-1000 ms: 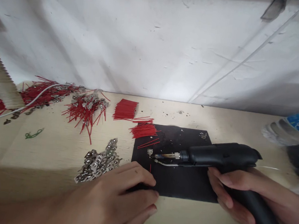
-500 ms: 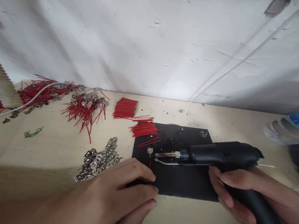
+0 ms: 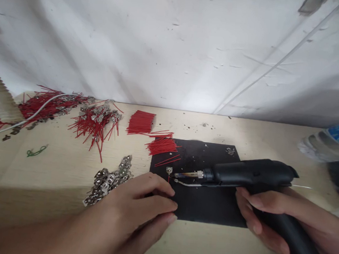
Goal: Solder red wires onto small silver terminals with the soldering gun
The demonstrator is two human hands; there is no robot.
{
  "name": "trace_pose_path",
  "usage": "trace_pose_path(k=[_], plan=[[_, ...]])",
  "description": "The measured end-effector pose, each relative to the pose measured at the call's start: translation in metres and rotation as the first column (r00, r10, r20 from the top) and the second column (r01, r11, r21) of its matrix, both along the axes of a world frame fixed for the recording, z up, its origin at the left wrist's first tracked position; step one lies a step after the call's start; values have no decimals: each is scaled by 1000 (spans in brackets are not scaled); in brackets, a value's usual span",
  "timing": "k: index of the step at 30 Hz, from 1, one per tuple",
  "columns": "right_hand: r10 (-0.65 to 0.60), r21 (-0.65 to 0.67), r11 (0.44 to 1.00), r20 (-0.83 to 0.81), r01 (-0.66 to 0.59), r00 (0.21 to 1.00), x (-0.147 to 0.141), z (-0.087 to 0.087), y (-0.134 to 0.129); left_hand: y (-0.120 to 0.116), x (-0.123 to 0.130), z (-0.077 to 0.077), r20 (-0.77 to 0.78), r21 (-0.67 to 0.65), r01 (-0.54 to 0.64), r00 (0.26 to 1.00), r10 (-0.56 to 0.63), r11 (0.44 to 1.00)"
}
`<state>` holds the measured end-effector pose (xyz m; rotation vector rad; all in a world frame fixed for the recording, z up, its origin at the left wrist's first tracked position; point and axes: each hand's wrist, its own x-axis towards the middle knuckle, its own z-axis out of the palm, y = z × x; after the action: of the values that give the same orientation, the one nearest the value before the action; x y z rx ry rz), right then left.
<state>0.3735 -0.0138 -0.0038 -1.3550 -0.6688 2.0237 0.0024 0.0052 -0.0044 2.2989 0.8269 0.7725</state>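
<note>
My right hand (image 3: 268,214) is wrapped round a black soldering gun (image 3: 251,173) with a solder feed tube under its tip. The tip points left, just right of a small metal terminal (image 3: 169,169) lying on a black mat (image 3: 204,207). My left hand (image 3: 141,207) rests at the mat's left side, fingers bent and closed. A short red wire (image 3: 169,179) runs from below the terminal towards its index finger; the fingers hide the grip itself. Beside this hand lies a heap of loose metal terminals (image 3: 105,182).
Red wires lie in a bundle (image 3: 162,145) on the mat's upper left and in a neat stack (image 3: 141,122) behind it. Piles of wires with terminals (image 3: 97,116) are farther left. A green wire (image 3: 37,151) lies on the table; a plastic container (image 3: 319,144) stands right.
My left hand has moved slightly forward, bringing the red wire's end up close to the terminal. The soldering gun stays nearly in place.
</note>
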Motion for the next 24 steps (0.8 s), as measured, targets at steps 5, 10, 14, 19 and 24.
trace_pose_path(k=[5, 10, 14, 19, 24], plan=[[22, 40, 999, -69, -20, 997, 11, -24, -3, 0, 0, 2, 8, 12, -3, 1000, 3, 1000], [14, 24, 1000, -104, -12, 994, 9, -24, -1, 0, 1, 2, 3, 43, 0, 1000, 0, 999], [60, -12, 998, -75, -61, 995, 5, -11, 6, -1, 1, 1, -1, 33, -6, 1000, 6, 999], [76, 10, 997, -79, -75, 994, 6, -10, 5, -3, -2, -1, 13, 16, 5, 1000, -5, 1000], [-4, -16, 1000, -58, 3, 998, 14, -26, -4, -3, -2, -3, 3, 9, 7, 1000, -7, 1000]])
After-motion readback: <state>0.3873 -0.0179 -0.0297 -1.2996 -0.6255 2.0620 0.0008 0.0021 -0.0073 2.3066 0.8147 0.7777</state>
